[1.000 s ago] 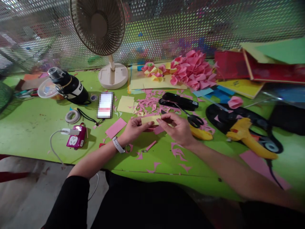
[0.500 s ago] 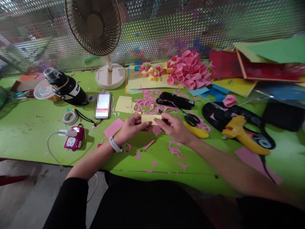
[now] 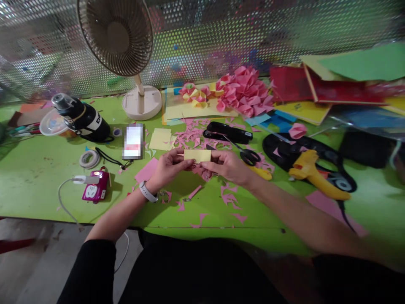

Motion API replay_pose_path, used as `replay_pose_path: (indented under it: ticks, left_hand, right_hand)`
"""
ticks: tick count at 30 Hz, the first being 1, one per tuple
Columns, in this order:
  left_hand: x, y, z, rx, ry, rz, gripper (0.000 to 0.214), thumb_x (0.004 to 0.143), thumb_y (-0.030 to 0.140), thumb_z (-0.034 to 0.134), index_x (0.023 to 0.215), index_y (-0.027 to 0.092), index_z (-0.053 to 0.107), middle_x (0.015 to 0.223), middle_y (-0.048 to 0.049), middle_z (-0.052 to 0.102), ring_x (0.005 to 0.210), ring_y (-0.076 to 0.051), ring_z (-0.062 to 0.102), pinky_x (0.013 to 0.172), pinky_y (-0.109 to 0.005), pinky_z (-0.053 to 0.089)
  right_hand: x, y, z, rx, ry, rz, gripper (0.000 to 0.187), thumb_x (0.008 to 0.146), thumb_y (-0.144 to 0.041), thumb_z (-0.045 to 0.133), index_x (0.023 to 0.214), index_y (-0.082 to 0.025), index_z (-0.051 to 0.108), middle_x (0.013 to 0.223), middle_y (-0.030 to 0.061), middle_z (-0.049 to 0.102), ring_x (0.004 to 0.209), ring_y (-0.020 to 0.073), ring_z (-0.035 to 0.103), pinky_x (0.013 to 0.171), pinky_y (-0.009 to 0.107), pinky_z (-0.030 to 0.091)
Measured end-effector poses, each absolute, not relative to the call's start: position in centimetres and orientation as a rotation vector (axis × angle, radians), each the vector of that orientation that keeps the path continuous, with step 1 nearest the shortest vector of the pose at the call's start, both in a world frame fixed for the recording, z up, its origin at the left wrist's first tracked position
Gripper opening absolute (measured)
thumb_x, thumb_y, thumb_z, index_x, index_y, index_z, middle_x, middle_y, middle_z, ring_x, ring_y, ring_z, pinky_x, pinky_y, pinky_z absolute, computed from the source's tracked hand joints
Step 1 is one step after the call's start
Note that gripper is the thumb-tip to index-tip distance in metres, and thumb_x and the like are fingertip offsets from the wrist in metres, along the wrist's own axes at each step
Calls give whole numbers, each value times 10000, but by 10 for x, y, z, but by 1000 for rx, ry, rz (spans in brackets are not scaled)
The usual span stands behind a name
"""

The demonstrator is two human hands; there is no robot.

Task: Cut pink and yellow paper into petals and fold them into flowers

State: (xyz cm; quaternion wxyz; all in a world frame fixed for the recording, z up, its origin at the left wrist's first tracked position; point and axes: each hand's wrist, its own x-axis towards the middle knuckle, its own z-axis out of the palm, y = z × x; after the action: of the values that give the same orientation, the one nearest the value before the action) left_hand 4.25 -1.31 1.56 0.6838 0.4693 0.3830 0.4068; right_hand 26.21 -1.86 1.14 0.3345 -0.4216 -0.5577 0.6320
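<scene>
Between my two hands is a folded piece of yellow paper (image 3: 197, 156), held level above the green table (image 3: 123, 207). My left hand (image 3: 169, 168) pinches its left end, with the thumb along the lower edge. My right hand (image 3: 227, 166) is closed on the right end in the same way. Pink paper scraps (image 3: 190, 134) lie behind and below the hands. Flat yellow paper squares (image 3: 160, 139) rest just behind my left hand, and a pink paper sheet (image 3: 146, 170) lies beside it. Scissors (image 3: 249, 157) with black handles are behind my right hand.
A black stapler (image 3: 228, 132) lies behind the hands. To the right is a yellow glue gun (image 3: 319, 174). Pink paper flowers (image 3: 245, 93) are heaped at the back. A fan (image 3: 141, 102), a black bottle (image 3: 85, 117), a phone (image 3: 133, 141) and a pink power adapter (image 3: 95, 185) stand left.
The yellow paper now shows a taller face between my hands, and my right thumb has shifted lower along it. The whole view has shifted slightly.
</scene>
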Motion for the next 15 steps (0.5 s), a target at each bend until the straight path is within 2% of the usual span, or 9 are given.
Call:
replay_pose_path:
  ticks: [3, 8, 12, 15]
  left_hand:
    - [38, -5, 14, 1025, 864, 957, 524, 699, 351, 870, 1038, 134, 535, 774, -28, 757, 734, -147, 750, 748, -273, 601]
    - [37, -3, 13, 1023, 871, 944, 525, 692, 366, 873, 1021, 137, 534, 772, -24, 751, 742, -152, 748, 746, -280, 601]
    - [41, -12, 22, 1084, 927, 828, 516, 745, 348, 838, 1118, 110, 573, 763, -27, 744, 723, -142, 735, 751, -279, 595]
    - [42, -15, 30, 1150, 941, 708, 633, 758, 278, 835, 1302, 112, 557, 793, -33, 750, 742, -146, 734, 735, -264, 589]
  right_hand:
    - [270, -12, 17, -1122, -1484, 1585, 130, 817, -301, 754, 807, -176, 722, 719, 37, 739, 534, 103, 645, 465, 207, 526]
    - [274, -7, 24, -1135, -1432, 1540, 212, 803, -379, 748, 750, -180, 700, 673, 37, 725, 466, 99, 609, 349, 195, 380]
    - [268, -11, 20, -1175, -1509, 1576, 248, 809, -390, 759, 708, -188, 657, 555, -1, 660, 441, 98, 582, 388, 205, 413]
    - [265, -15, 18, -1163, -1585, 1543, 277, 830, -422, 745, 726, -184, 650, 581, 1, 669, 473, 100, 601, 424, 207, 446]
